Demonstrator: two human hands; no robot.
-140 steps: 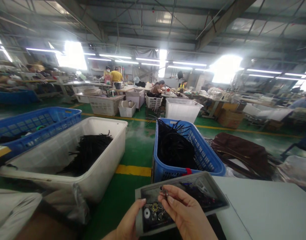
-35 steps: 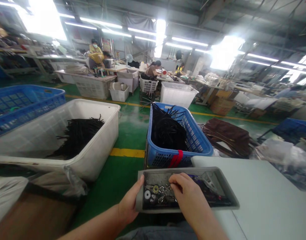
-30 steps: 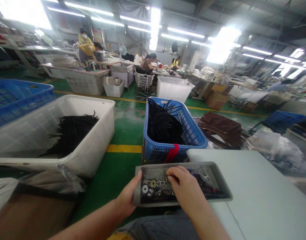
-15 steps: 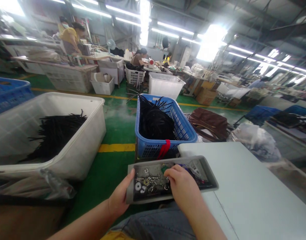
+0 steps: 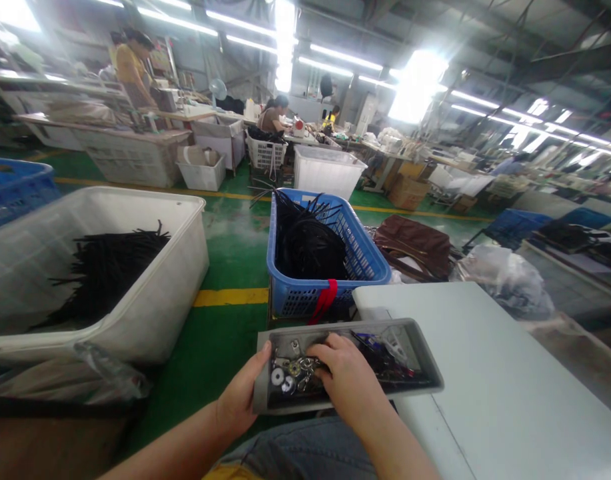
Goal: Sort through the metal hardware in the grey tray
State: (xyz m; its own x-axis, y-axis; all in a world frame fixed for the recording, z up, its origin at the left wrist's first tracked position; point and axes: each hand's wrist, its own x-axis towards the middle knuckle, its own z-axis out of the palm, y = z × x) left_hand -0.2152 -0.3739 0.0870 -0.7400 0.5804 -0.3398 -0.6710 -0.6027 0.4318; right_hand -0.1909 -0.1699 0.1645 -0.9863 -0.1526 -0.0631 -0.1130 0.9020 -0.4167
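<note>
A long grey tray [image 5: 429, 357] is held above my lap, its right part over the corner of a pale table [image 5: 515, 373]. My left hand [image 5: 245, 387] grips its left end, thumb over the rim. Inside, at the left, lie white bobbins [image 5: 278, 377] and shiny metal clasps [image 5: 305, 367]. Dark items and a white clip-like piece [image 5: 395, 347] fill the right part. My right hand [image 5: 342, 373] reaches into the tray with bent fingers among the metal clasps; its fingertips are partly hidden, so I cannot make out what they hold.
A blue basket [image 5: 330, 290] with black strips [image 5: 310, 243] stands just beyond the tray. To the left is a large white bin [image 5: 185, 260] with more black strips. A brown bag [image 5: 415, 243] lies at right. Several people sit farther back at sewing tables.
My right hand has moved left within the tray, onto the metal clasps. The tray has tilted slightly, and more of its right-hand contents show.
</note>
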